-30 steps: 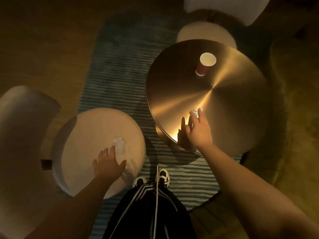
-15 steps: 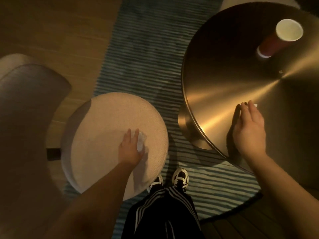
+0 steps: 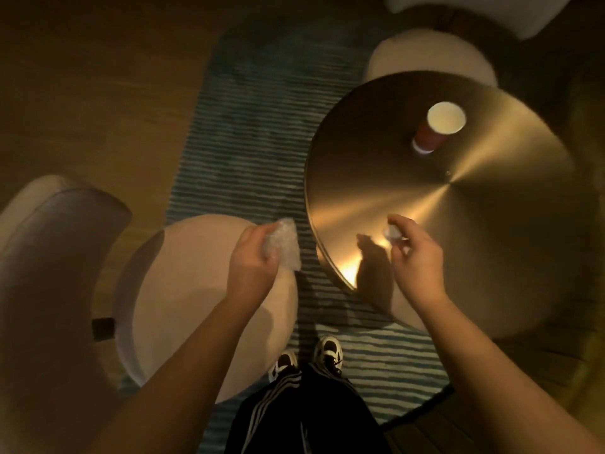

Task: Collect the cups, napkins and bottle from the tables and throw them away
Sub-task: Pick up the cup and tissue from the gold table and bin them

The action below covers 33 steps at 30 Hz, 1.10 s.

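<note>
Both hands have come up since a moment ago. Back then they were pressed down flat on the napkins. Now each one has lifted its napkin off.

On the left is a grey chair point(image 3: 55, 257). Next to it is the round pale stool point(image 3: 183, 309). The left hand point(image 3: 253, 257) is above the stool's near edge. Its fingers are curled around a crumpled white napkin point(image 3: 283, 249), and the napkin hangs a bit past the stool, over the striped rug point(image 3: 248, 152). The stool top has nothing else on it that I can see.

In the middle, low down, are the person's shoes point(image 3: 307, 358) on the rug.

To the right is the shiny gold surface point(image 3: 491, 250). The right hand point(image 3: 417, 257) is just above its near side. Its thumb and fingers pinch a small white napkin ball point(image 3: 393, 231). The hand's dark shadow sits on the surface under it.

Farther back on the same surface stands a red paper cup point(image 3: 437, 129). It is upright and looks empty inside. It is well apart from both hands.

So two napkins look picked up. The cup is not picked up yet, and I see no bottle and no bin here. Both hands are full, so I think one hand may need to hold both napkins before it can grab the cup.
</note>
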Tool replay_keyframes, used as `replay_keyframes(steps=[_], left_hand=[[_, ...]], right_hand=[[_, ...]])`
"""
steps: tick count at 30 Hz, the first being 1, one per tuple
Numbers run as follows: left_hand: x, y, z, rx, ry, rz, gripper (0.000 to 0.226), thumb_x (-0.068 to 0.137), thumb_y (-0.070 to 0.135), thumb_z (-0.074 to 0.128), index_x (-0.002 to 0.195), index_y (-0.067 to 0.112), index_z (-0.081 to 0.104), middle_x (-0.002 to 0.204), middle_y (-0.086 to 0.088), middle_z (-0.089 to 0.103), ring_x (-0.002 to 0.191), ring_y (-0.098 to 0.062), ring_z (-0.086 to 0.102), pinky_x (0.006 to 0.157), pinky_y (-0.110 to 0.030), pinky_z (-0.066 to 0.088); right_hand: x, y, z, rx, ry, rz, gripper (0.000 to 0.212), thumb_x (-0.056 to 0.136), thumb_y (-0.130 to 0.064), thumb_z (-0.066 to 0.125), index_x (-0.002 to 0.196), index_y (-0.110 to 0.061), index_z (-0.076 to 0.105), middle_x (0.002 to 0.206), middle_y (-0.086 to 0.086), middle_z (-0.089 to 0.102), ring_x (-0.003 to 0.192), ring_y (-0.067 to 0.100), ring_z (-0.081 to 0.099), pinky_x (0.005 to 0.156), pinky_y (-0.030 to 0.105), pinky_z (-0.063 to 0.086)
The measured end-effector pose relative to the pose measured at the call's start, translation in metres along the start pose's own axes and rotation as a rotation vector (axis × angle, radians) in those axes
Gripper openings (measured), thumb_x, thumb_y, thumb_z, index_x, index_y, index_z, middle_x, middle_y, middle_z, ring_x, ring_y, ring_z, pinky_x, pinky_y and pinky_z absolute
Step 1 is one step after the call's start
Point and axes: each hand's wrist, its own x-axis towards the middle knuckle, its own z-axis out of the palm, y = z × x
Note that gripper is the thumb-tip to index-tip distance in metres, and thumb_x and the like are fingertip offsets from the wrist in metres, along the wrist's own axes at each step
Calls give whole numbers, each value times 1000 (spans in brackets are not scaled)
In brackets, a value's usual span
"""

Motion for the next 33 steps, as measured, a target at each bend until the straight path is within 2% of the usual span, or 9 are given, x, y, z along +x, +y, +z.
replay_keyframes(steps=[3,5,9,12,18,22,25,29,33], left_hand=[[22,93,-5,-106,5,43,49,75,-4,61,121,12,59,112,1,53,98,-7,51,89,-12,36],[31,148,0,-212,-50,3,51,74,0,62,121,20,58,115,5,53,100,-8,54,88,-17,43],[43,227,18,-610,-246,-118,38,74,32,63,110,42,56,112,9,60,98,-2,61,72,-18,51],[61,261,41,-790,-282,-193,49,75,55,63,120,38,54,115,10,61,102,-5,61,80,-23,52],[116,304,98,-594,-90,-179,32,80,28,75,107,36,60,99,13,65,87,1,63,66,-16,51],[150,285,123,-436,-42,-193,22,82,30,71,92,45,59,93,17,64,85,-4,64,67,-27,54],[173,253,133,-201,-30,-185,19,84,36,67,88,49,54,89,27,58,85,0,59,65,-21,48],[198,208,145,103,15,-145,26,85,36,67,109,37,58,92,19,53,80,-5,52,62,-15,35],[214,177,148,267,-24,-115,34,85,36,66,116,22,60,98,-1,64,81,-16,56,69,-27,45]], right_hand=[[-1,-55,-32,246,54,-56,31,85,-3,61,109,-23,62,99,-18,64,86,2,63,78,19,50],[5,-80,-55,369,92,-86,29,84,-4,63,107,-21,63,102,-13,64,91,-1,61,79,17,51],[31,-94,-103,426,154,-62,26,82,-4,66,103,-20,67,110,-1,55,96,-5,56,80,8,46],[57,-85,-132,450,79,-44,26,85,-9,66,107,-23,67,111,-6,61,100,-2,59,85,12,49],[116,-42,-174,575,-95,-71,52,90,1,50,117,-43,53,111,-25,61,107,-8,56,81,6,45],[163,3,-173,228,42,-94,45,86,-15,60,126,-34,50,124,-14,53,115,2,47,98,24,43],[203,34,-151,-50,-19,-38,62,81,-36,68,136,-28,41,142,0,38,130,17,33,105,35,35],[249,54,-106,-245,-158,-13,87,74,-52,71,145,-33,24,156,4,16,142,26,16,113,44,29],[273,63,-65,-304,-216,-11,94,72,-54,72,146,-35,18,157,4,12,143,29,14,113,47,28]])
